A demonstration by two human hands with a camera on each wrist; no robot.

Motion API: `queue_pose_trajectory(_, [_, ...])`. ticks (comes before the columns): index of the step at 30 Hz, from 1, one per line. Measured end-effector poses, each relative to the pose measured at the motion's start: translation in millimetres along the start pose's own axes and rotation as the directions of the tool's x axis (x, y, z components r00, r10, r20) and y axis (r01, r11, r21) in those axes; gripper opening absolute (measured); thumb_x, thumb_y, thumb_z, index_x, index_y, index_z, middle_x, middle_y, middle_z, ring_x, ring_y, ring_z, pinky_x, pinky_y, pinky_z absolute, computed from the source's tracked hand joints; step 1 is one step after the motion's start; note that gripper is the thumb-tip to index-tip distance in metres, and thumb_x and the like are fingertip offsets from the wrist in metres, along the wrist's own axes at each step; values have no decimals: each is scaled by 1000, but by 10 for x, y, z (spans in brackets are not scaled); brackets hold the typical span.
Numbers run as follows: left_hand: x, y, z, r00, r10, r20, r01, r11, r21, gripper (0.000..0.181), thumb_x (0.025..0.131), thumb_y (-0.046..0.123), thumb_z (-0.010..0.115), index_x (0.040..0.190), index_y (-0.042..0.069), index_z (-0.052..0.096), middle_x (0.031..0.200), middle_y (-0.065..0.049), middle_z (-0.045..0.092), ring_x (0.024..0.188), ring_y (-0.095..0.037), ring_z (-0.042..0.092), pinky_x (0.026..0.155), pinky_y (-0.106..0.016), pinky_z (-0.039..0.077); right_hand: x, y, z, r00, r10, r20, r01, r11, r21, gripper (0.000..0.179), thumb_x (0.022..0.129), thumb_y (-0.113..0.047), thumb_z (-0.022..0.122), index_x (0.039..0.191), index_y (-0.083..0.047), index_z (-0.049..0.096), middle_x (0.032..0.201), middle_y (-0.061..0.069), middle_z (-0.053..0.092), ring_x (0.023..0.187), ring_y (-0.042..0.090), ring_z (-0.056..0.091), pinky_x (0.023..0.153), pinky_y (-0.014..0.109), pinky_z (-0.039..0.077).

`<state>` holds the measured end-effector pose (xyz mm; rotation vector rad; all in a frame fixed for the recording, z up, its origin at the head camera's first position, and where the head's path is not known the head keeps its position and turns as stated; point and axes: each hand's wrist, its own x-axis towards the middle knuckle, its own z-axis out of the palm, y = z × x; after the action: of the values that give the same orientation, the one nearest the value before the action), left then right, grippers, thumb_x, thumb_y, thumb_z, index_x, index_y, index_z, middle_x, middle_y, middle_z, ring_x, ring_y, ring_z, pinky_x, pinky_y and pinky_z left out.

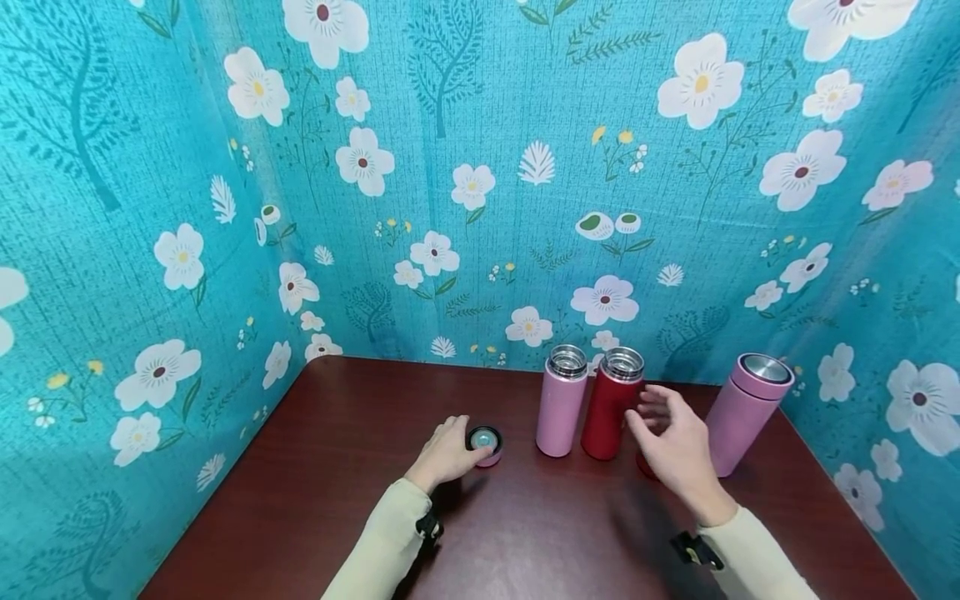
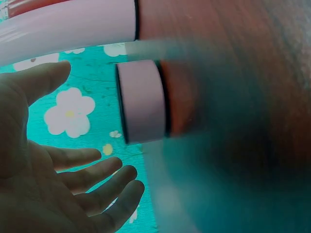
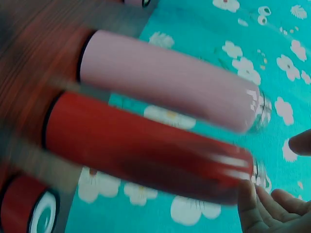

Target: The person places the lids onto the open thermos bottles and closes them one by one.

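My left hand (image 1: 444,454) is beside a pink flask lid (image 1: 491,460) on the table. The lid lies with its pale inside facing up. In the left wrist view, a gap separates the spread fingers from the lid (image 2: 142,102). To the right stand an uncapped pink flask (image 1: 558,412) and an uncapped red flask (image 1: 606,417), steel necks showing. My right hand (image 1: 675,446) is near the red flask, fingers loosely bent around nothing. In the right wrist view, its fingertips overlap the neck end of the red flask (image 3: 146,145); contact cannot be told. A red lid (image 3: 22,204) lies nearby, mostly hidden by this hand in the head view.
A larger pink flask (image 1: 742,421) with its lid on stands behind and right of my right hand. The dark brown table (image 1: 525,533) meets a blue flowered cloth (image 1: 465,250) at its back and sides.
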<state>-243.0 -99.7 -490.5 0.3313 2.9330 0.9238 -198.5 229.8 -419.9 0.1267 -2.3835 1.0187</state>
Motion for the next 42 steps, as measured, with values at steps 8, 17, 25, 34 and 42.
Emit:
queue_pose_trajectory(8, [81,-42,137,1000,-16,18,16,1000,-4,78,78,49,71,132,-2,45,121,-16,51,112,-32,48,87,-48,44,50,-218,331,999,-20,46,16,995,95,54,85,-21,71,129,-2,47,119,15,57,97,29,61,81,46,51])
queue_pose_trajectory(17, [124,-41,213,999,-36,27,35,999,14,74,77,47,73,128,1,47,115,-14,52,107,-30,50,84,-45,46,67,-362,538,995,-16,101,11,999,49,65,84,-26,72,136,-3,40,127,17,51,104,31,58,83,48,50])
queue_pose_trajectory(25, [150,-15,226,997,-69,36,69,998,7,81,76,43,76,135,-1,42,123,-17,49,112,-33,49,88,-48,45,117,-382,675,989,59,135,-61,998,8,74,83,-29,72,141,-4,32,130,19,47,109,34,55,85,48,49])
queue_pose_trajectory(34, [188,-23,270,996,-91,17,91,996,24,73,72,38,81,125,1,48,113,-14,52,106,-31,50,83,-46,46,153,-373,793,993,45,114,-45,999,-2,78,82,-28,73,141,-5,30,129,18,48,109,33,55,85,51,48])
queue_pose_trajectory(42, [199,-19,282,996,-91,3,91,996,26,65,71,38,81,117,3,51,103,-10,52,98,-28,50,79,-45,46,200,-406,886,993,65,97,-60,997,-57,82,80,-33,74,142,-6,27,132,19,46,114,37,53,84,55,47])
